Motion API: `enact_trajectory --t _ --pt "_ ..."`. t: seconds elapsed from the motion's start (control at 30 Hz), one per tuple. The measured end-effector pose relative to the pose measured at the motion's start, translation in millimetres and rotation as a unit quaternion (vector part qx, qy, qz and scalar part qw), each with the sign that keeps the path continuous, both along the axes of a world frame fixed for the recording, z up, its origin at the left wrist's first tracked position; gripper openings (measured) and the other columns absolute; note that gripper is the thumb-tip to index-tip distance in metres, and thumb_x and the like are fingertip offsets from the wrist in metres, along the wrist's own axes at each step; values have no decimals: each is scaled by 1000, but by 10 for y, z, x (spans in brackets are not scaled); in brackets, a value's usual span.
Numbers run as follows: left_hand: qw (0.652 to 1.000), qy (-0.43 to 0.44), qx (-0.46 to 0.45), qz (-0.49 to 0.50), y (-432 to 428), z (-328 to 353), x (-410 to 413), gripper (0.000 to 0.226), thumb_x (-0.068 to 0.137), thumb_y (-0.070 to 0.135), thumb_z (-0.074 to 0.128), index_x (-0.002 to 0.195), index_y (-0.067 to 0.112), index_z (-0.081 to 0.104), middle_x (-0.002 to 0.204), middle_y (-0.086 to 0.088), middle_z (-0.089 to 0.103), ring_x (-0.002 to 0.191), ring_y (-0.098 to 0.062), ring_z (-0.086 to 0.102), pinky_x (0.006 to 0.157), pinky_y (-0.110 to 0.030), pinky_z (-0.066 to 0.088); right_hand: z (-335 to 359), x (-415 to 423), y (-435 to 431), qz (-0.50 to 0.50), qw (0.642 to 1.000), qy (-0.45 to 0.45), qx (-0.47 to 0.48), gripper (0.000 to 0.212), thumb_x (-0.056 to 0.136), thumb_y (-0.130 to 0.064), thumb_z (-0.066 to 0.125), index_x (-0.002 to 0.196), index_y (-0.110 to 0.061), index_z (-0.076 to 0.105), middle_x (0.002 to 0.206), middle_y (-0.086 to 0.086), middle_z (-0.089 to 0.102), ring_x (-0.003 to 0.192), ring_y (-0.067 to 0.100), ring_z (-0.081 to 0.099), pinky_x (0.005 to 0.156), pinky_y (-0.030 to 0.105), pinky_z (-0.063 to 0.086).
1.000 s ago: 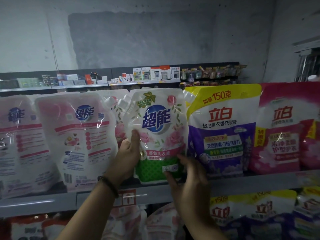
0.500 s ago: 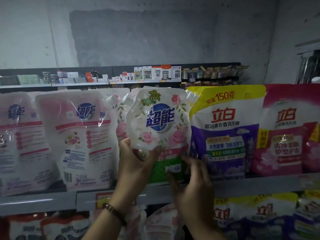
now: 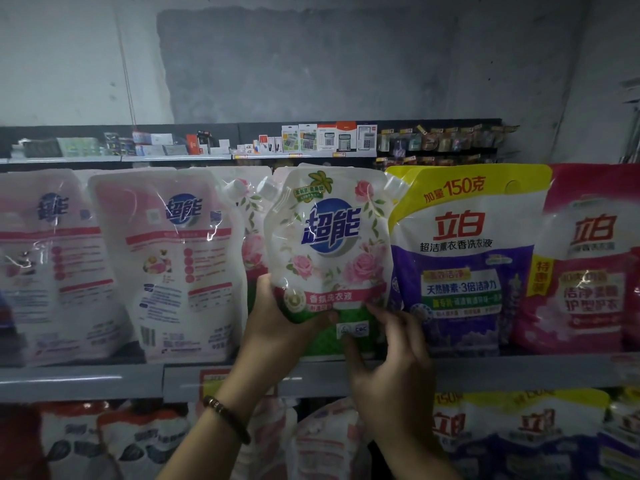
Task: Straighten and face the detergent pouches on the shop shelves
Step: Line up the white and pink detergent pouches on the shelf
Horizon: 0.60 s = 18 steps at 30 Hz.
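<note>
A white pouch with roses and a green base [image 3: 329, 251] stands front-facing in the middle of the grey shelf [image 3: 83, 379]. My left hand [image 3: 280, 327] grips its lower left corner, thumb across the front. My right hand [image 3: 388, 355] touches its lower right part with spread fingers. Left of it stand two white-and-pink pouches [image 3: 176, 261] that show their printed backs. Another rose pouch [image 3: 251, 244] peeks out behind. To the right stand a purple-and-yellow pouch [image 3: 464, 258] and a pink pouch [image 3: 588, 261], both front-facing.
A lower shelf holds more pouches [image 3: 519, 434], dim and partly hidden by my arms. A yellow price tag [image 3: 216, 379] sits on the shelf edge. Behind, a far shelf carries calculators [image 3: 329, 142] and small boxed goods against a grey wall.
My left hand slid from the pouch's left side down under its lower left corner, and the pouch rose and tilted slightly. My right hand stayed at the lower right.
</note>
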<state>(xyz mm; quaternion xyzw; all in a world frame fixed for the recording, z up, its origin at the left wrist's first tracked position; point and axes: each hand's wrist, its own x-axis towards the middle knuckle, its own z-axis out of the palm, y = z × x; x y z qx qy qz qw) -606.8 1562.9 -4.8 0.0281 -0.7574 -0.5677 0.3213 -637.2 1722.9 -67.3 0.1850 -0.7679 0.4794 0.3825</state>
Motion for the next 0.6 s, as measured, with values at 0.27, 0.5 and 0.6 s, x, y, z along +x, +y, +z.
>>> enact_trajectory --t 0.27,0.5,0.6 --pt "999 -4 -11 33 73 -33 284 52 90 33 82 134 32 54 111 19 75 103 -1 74 83 -29 65 230 178 -35 80 996 26 -19 40 90 -29 75 129 -22 68 120 -10 59 114 9 61 92 29 57" --pt "992 45 -63 104 -123 -51 697 31 95 20 78 119 33 65 109 14 75 103 -2 73 86 -29 64 406 476 -378 191 981 9 -19 36 92 -16 78 126 -24 70 118 -18 65 113 -3 63 91 7 48" --pt "973 86 -110 186 -350 -84 797 26 93 22 78 115 30 65 108 13 71 103 -7 71 85 -32 62 449 572 -612 219 975 -31 -26 32 93 -22 77 123 -31 69 115 -22 67 112 -7 63 87 6 49"
